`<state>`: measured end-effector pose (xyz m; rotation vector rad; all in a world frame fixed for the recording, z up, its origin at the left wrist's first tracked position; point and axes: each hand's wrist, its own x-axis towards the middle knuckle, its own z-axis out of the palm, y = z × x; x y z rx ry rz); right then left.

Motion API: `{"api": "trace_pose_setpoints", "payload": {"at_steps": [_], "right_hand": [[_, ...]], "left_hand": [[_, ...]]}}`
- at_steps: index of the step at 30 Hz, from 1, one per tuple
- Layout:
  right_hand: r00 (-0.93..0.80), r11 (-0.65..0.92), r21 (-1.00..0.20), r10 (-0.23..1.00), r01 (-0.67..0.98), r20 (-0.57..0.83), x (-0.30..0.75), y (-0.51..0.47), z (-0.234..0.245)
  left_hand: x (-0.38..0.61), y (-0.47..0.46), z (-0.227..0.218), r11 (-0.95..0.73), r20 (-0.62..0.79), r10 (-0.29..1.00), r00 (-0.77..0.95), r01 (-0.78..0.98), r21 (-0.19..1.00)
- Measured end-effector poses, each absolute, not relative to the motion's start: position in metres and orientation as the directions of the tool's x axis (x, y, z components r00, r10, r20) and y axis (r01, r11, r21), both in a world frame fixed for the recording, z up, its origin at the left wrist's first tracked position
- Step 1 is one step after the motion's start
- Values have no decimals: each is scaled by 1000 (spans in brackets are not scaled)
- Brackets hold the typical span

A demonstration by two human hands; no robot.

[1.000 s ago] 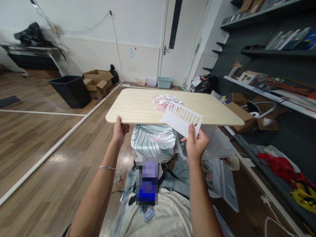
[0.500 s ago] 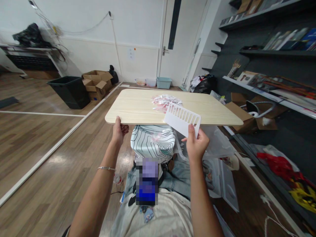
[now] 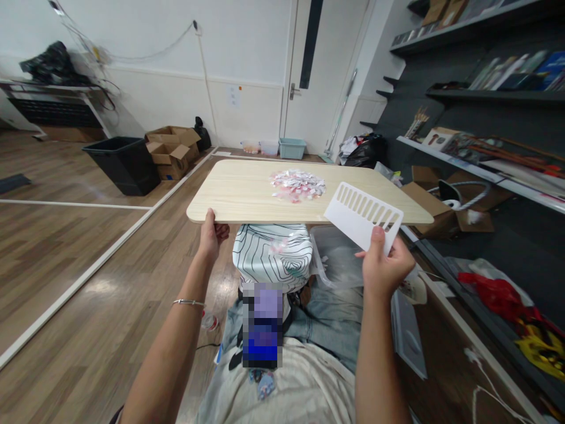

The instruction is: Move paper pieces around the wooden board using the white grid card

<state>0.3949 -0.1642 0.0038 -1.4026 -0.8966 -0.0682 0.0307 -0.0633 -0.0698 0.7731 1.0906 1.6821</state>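
Note:
My left hand [image 3: 211,234] grips the near left edge of a light wooden board [image 3: 242,194] held up in front of me. A heap of small white and pink paper scraps [image 3: 298,184] lies on the board's middle. My right hand [image 3: 383,265] holds a flat white plastic comb-like scraper [image 3: 362,216] with a row of slots, now off to the right of the heap, over the board's near right edge. Under the board sits a cushion with black line pattern [image 3: 272,254] and a clear plastic tub [image 3: 338,262].
A black bin [image 3: 120,164] and open cardboard boxes [image 3: 173,151] stand on the wooden floor at left. Dark shelves [image 3: 481,147] with books and boxes run along the right wall. A white door [image 3: 322,70] is behind. Red and yellow items [image 3: 512,306] lie at right.
My right hand has moved the white scraper to the right, away from the paper heap, which now shows fully. The left hand keeps its hold on the board.

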Motion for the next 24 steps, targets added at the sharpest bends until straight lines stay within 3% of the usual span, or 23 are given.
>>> {"api": "trace_pose_setpoints", "payload": {"at_steps": [11,24], "right_hand": [[591,254,-799,560,546,581,387,-162,1],[605,147,-759,517,634,606,410,-194,27]], "left_hand": [[30,-65,-69,-152,28,946,-322,-367,918],[30,-64,-70,-167,41,947,-319,-378,911]]}}
